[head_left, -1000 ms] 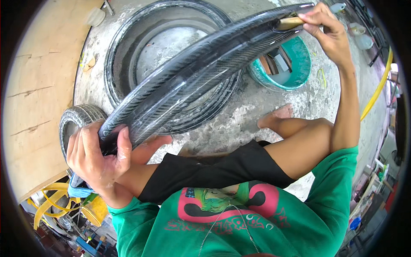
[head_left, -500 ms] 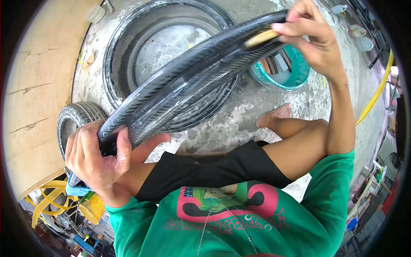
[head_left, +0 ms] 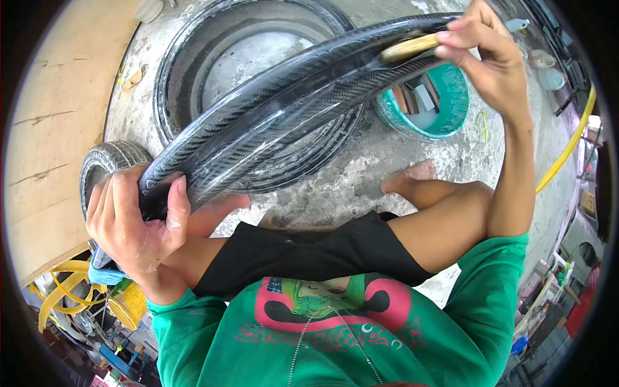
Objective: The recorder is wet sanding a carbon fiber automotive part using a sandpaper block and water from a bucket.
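My left hand [head_left: 137, 222] grips the near left end of a long curved glossy black carbon-fibre part [head_left: 274, 119], thumb on top and fingers round its edge. The part slants up to the far right, held above the floor. At its far end, my right hand [head_left: 487, 55] pinches a pale wooden piece [head_left: 412, 48], slim and rounded, against the part's hollow inner side. Whether that piece has bristles is blurred. Some of the right fingers lie behind the part's far end and are hidden.
Below the part, a large tyre [head_left: 161, 84] lies flat on the concrete floor. A teal bucket [head_left: 458, 97] holds liquid and several dark blocks. A smaller tyre [head_left: 116, 155] stands near a wooden board [head_left: 51, 129] at left. A yellow hose [head_left: 567, 145] runs along the right.
My right hand and the pale wooden piece have slid right along the part. My left hand and the near end have shifted slightly left.
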`<control>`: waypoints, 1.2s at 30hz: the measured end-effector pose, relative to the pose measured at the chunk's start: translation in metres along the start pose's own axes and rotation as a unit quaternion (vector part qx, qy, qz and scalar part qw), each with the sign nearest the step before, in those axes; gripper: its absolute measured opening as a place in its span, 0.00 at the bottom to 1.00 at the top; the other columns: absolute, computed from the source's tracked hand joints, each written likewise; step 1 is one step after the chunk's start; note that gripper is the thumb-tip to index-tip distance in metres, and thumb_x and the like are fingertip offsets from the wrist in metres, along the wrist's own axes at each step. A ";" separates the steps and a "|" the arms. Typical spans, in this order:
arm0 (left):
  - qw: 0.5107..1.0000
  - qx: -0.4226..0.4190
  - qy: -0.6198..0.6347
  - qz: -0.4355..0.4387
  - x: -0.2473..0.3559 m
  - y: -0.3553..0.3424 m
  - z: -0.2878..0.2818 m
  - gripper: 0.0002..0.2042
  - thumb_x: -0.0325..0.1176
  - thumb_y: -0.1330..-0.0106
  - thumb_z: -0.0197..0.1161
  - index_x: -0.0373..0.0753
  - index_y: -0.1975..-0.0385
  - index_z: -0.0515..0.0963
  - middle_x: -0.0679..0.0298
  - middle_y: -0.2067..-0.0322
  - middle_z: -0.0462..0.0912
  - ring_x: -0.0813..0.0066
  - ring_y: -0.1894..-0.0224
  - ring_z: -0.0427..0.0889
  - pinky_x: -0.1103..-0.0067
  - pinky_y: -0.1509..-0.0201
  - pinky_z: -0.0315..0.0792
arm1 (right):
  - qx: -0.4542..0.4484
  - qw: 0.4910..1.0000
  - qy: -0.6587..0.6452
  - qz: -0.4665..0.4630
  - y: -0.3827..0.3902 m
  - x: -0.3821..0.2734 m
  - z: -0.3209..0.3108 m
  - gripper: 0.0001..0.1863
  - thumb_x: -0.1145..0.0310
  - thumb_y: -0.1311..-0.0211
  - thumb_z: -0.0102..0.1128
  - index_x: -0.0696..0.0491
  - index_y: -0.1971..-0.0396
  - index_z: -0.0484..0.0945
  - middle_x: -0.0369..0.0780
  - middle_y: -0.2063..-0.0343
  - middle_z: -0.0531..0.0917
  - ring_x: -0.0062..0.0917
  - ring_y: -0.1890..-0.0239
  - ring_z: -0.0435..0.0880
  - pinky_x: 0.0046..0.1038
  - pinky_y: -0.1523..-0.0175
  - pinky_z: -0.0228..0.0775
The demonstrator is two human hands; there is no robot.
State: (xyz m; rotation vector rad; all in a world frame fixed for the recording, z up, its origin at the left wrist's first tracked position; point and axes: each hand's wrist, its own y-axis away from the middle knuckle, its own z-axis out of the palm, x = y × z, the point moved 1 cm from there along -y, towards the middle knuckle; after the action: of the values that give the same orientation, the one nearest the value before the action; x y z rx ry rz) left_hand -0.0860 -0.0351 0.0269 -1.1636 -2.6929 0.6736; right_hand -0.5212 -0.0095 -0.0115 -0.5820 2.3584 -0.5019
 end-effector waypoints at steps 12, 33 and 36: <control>1.000 0.012 -0.005 -0.012 -0.001 -0.003 0.000 0.13 0.39 0.48 0.72 0.38 0.73 0.79 0.61 0.79 0.79 0.59 0.77 0.78 0.71 0.69 0.72 | -0.002 0.997 -0.073 0.029 0.003 0.017 -0.006 0.10 0.85 0.46 0.70 0.57 0.65 0.85 0.36 0.66 0.76 0.22 0.60 0.76 0.22 0.53 0.67; 1.000 -0.014 0.006 -0.007 0.003 0.005 -0.003 0.13 0.35 0.45 0.72 0.34 0.65 0.80 0.58 0.74 0.81 0.54 0.72 0.80 0.70 0.65 0.73 | 0.016 0.997 -0.051 0.063 0.010 0.014 -0.010 0.09 0.82 0.49 0.73 0.57 0.67 0.88 0.37 0.67 0.79 0.22 0.59 0.78 0.23 0.52 0.69; 0.997 -0.004 -0.036 0.063 0.009 -0.005 -0.003 0.14 0.35 0.46 0.72 0.34 0.65 0.80 0.58 0.74 0.82 0.54 0.72 0.80 0.70 0.65 0.74 | 0.032 0.990 -0.040 0.134 0.043 0.049 -0.049 0.09 0.82 0.49 0.73 0.57 0.66 0.88 0.36 0.67 0.79 0.22 0.60 0.77 0.23 0.53 0.69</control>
State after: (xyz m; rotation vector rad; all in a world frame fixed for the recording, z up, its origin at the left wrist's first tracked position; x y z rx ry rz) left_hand -0.0953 -0.0306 0.0310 -1.3445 -2.7014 0.7369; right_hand -0.5995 0.0098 -0.0219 -0.2459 2.2885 -0.4215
